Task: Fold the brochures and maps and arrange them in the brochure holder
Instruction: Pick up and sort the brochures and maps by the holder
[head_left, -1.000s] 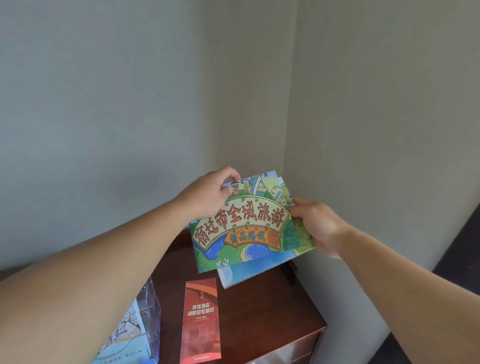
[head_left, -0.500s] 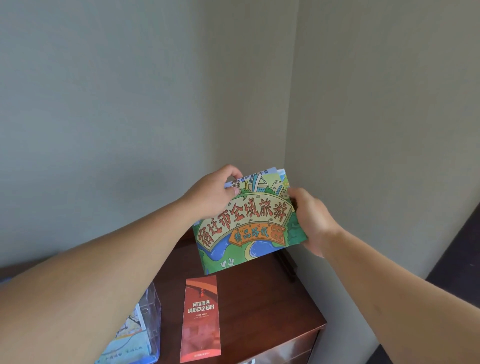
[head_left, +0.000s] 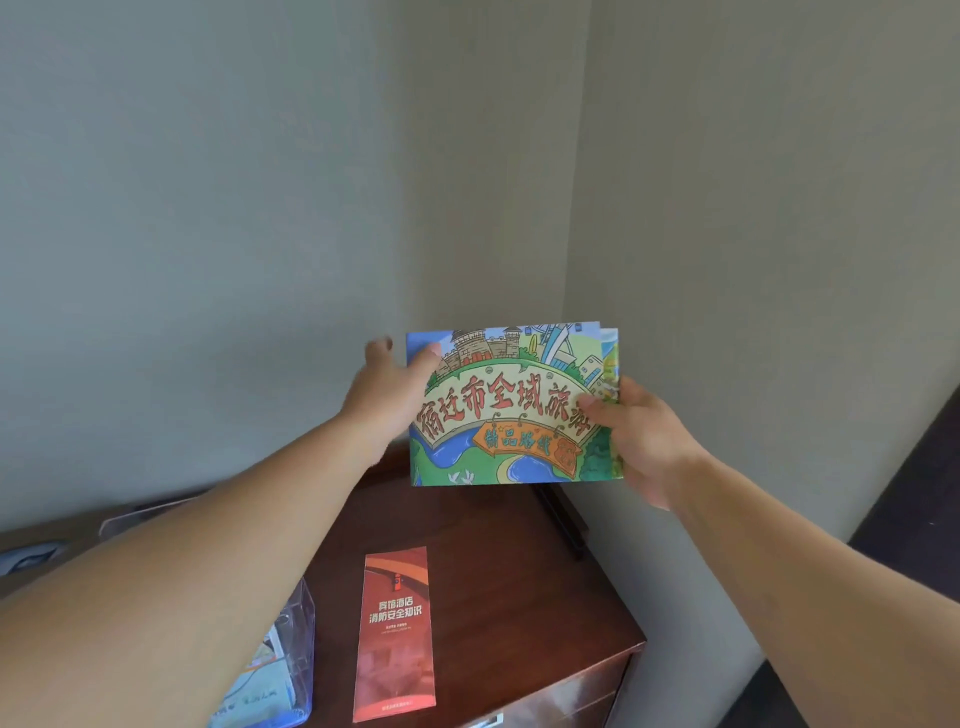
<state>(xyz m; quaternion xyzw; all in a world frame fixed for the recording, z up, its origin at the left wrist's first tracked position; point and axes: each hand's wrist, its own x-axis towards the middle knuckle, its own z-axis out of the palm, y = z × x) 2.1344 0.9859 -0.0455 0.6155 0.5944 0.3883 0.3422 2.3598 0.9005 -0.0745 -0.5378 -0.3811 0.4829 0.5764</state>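
Holding the folded colourful map (head_left: 511, 410) up in the air, both hands are gripping it over the brown surface (head_left: 519, 571). The left hand (head_left: 384, 389) is pinching the top left corner with its thumb on the front; its other fingers are blurry. The right hand (head_left: 644, 436) is pinching the right edge, thumb in front too. Paper layers are peeking out at the top right, so the fold is looking uneven. If a hand is letting go too soon, the map could be springing open or slipping down. The clear brochure holder (head_left: 304, 623) is sitting low on the left, half hidden behind the left arm, so reaching down could be bumping it. A red brochure (head_left: 396, 634) is lying flat on the surface.
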